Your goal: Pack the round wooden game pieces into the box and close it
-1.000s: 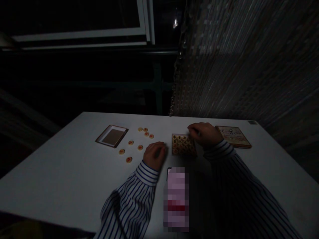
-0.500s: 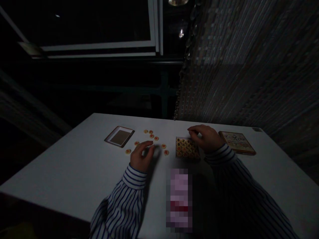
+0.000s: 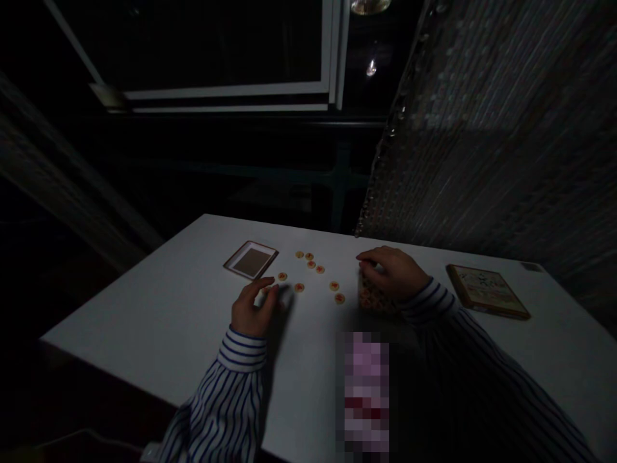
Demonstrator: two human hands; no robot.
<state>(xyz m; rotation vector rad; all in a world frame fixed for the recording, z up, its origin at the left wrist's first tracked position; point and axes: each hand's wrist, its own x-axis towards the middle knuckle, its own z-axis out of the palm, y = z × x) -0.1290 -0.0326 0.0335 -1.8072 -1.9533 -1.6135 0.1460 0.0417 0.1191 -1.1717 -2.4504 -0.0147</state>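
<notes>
My left hand (image 3: 253, 310) hovers low over the table, thumb and fingers curved and apart, around a round xiangqi piece (image 3: 266, 291) that shows partly between them. My right hand (image 3: 393, 273) is above a shallow box (image 3: 359, 302) packed with rows of xiangqi pieces and covers much of it. Its thumb and fingertips come together at the box's far left corner; what they pinch, if anything, is hidden. Between the hands lie several loose pieces with red characters, among them one piece (image 3: 334, 285) and another piece (image 3: 339, 298) nearest the box.
An open lid or tray (image 3: 250, 259) with a pale rim lies at the back left of the white table (image 3: 193, 308). A flat printed box (image 3: 488, 291) rests at the right. Bead curtains (image 3: 463, 167) hang behind the table's right side. The light is dim.
The view has turned slightly left. My left hand has moved left toward the loose pieces, uncovering one behind it. My right hand has shifted left over the box.
</notes>
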